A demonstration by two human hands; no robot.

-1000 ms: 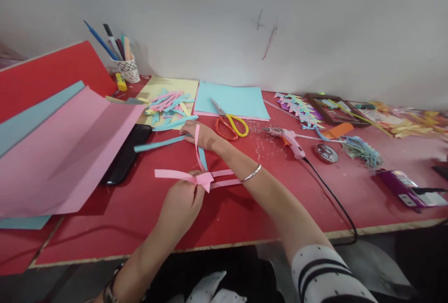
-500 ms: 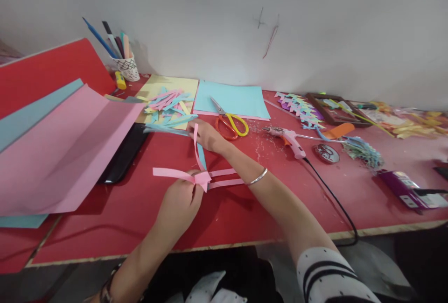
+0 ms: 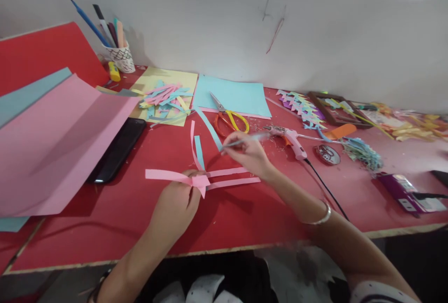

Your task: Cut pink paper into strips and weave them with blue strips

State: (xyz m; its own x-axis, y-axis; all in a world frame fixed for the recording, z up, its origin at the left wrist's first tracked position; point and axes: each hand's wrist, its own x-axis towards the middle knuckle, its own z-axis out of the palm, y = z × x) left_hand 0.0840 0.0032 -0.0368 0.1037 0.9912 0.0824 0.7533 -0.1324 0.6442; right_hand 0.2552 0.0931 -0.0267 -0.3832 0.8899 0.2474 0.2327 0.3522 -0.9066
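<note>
My left hand is closed on a folded piece made of pink paper strips, whose loose pink tails reach left, up and right. A short blue tail also sticks up from it. Off to the right, my right hand pinches a light blue paper strip, bent at the fingers, with one part reaching up and left and another, blurred, pointing right. A pile of cut strips in pink, blue and yellow lies on a yellow sheet. Yellow and red-handled scissors rest behind my right hand.
A pink glue gun with a black cord lies to the right, near a round tin. On the left are large pink sheets over a black phone. A pen cup stands by the wall; a purple box sits far right.
My right hand has come away from the strip pile, moving right and toward me with the blue strip. My left hand still grips the pink folded piece in nearly the same spot.
</note>
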